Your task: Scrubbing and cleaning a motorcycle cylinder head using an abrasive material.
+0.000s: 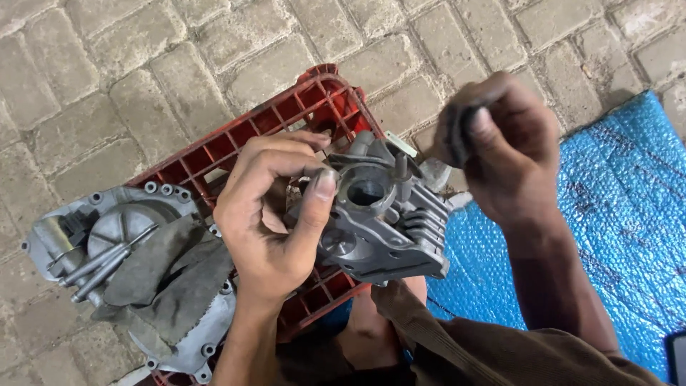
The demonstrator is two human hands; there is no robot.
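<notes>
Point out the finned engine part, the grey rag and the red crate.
finned engine part (379, 221), head view, on its grey body below the round bore.
grey rag (168, 275), head view, on its folded middle.
red crate (286, 107), head view, on its ribbed upper wall.

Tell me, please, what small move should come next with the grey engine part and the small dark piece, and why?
Probably lower the right hand toward the round bore on top of the grey engine part. The left hand already steadies that part over the red crate, bore facing up, while the small dark piece sits pinched in the right fingers above and beside it.
</notes>
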